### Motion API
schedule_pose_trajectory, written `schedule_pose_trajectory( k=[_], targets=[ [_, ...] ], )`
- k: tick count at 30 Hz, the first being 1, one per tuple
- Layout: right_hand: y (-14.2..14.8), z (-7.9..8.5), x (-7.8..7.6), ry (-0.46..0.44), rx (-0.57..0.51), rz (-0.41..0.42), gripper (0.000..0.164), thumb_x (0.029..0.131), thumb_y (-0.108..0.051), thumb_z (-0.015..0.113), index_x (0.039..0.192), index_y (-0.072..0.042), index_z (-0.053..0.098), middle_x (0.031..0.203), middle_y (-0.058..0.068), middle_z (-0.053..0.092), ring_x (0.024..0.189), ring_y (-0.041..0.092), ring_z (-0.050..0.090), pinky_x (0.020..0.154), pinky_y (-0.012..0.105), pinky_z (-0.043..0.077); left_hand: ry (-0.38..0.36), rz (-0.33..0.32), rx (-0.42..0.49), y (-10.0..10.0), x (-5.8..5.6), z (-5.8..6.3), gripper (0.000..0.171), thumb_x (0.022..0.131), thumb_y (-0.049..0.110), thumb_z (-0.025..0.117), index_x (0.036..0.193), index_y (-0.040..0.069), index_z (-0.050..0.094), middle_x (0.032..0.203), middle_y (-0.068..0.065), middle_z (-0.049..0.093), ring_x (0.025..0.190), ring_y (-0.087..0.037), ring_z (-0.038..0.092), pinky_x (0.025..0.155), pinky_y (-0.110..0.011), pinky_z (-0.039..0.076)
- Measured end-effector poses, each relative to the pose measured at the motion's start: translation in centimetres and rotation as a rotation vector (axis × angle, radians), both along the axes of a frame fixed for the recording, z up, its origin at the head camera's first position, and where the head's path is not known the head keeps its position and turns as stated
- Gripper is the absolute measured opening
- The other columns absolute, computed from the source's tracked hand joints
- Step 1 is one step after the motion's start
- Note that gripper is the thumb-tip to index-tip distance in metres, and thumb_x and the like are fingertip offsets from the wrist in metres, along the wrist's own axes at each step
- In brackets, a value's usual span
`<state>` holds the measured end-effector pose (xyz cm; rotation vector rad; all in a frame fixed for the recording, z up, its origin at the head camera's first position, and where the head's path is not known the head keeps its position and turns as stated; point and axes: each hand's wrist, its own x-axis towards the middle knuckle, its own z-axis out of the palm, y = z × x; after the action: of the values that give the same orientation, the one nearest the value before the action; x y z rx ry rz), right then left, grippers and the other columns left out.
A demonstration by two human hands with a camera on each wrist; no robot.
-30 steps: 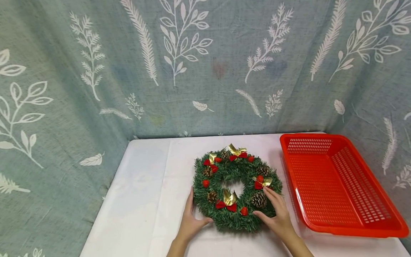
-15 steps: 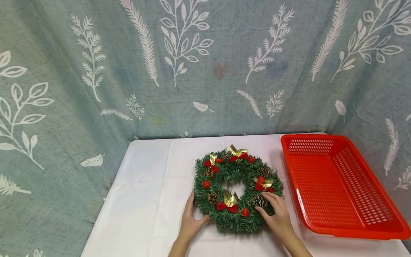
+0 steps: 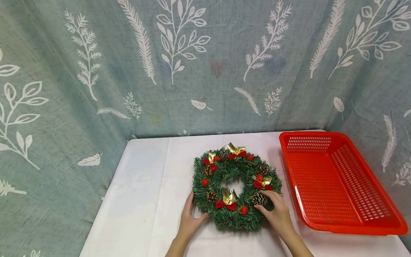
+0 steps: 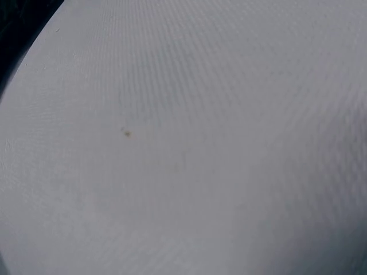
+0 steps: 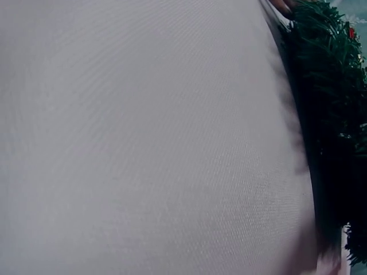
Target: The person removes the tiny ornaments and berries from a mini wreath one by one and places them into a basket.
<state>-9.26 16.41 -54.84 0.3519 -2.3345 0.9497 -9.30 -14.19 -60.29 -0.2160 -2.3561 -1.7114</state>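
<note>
fingers of the left hand point(image 3: 188, 222) spread well away from the thumb, resting against the near left edge of the wreath point(image 3: 236, 172); tips partly lost in the needles, no closed grasp that i can see. right hand point(image 3: 280, 214) has thumb and fingers curved in with a small gap, pinching the large pinecone point(image 3: 258, 200) at the wreath's near right. wreath lies flat on the white tablecloth point(image 3: 138, 200), just left of the red basket point(image 3: 330, 192), not touching it. left wrist view gives basically cloth; right wrist view catches some greenery and a bit of finger.

risks, my guess: a hard tug could pull the pinecone off if it's only lightly fixed. lifting with the left alone could tip the wreath, since that hold looks loose. a shove rightward could bump it into the basket; careless fingers could snag and bend a bow.

counts: wreath 1, basket 1, hands 2. visible on the wreath: red-and-gold bows point(image 3: 226, 205) 4, pinecones 5 including the large one, red berries point(image 3: 243, 210) 5.
</note>
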Motion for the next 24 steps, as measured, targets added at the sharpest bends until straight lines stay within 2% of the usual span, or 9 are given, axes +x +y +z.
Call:
schedule_pose_trajectory(
  k=[4, 11, 18, 24],
  targets=[
    [0.0, 0.3, -0.1, 0.004, -0.026, 0.011, 0.060, 0.050, -0.008, 0.091, 0.104, 0.000, 0.067, 0.100, 0.012, 0.065, 0.095, 0.025, 0.059, 0.094, 0.001, 0.038, -0.002, 0.015, -0.003, 0.1, -0.1, 0.2, 0.098, 0.067, 0.003, 0.083, 0.145, -0.008, 0.026, 0.148, -0.028, 0.029, 0.129, 0.015, 0.021, 0.108, -0.006, 0.021],
    [-0.1, 0.6, 0.0, -0.020, -0.068, 0.001, 0.059, 0.050, -0.008, 0.091, 0.105, -0.001, 0.067, 0.102, 0.010, 0.066, 0.095, 0.025, 0.060, 0.093, -0.002, 0.035, -0.015, -0.003, 0.010, 0.7, 0.7, 3.6, 0.093, 0.069, 0.003, 0.082, 0.141, -0.014, 0.027, 0.145, -0.033, 0.030, 0.128, 0.014, 0.022, 0.108, -0.007, 0.022],
    [-0.1, 1.2, -0.2, 0.033, -0.091, 0.041, 0.061, 0.050, -0.003, 0.090, 0.106, -0.003, 0.067, 0.103, 0.009, 0.065, 0.097, 0.022, 0.059, 0.096, -0.001, 0.036, -0.041, -0.002, 0.029, 0.7, 0.7, 3.8, 0.092, 0.070, 0.004, 0.082, 0.142, -0.013, 0.027, 0.146, -0.031, 0.030, 0.128, 0.011, 0.023, 0.109, -0.009, 0.023],
    [0.1, 1.9, -0.3, 0.029, -0.119, 0.084, 0.060, 0.054, -0.003, 0.088, 0.109, -0.002, 0.066, 0.105, 0.012, 0.064, 0.103, 0.013, 0.057, 0.097, 0.002, 0.038, -0.048, 0.006, 0.020, 0.8, 0.8, 3.9, 0.092, 0.070, 0.004, 0.082, 0.142, -0.013, 0.027, 0.146, -0.031, 0.031, 0.128, 0.011, 0.023, 0.109, -0.010, 0.023]
  ],
)
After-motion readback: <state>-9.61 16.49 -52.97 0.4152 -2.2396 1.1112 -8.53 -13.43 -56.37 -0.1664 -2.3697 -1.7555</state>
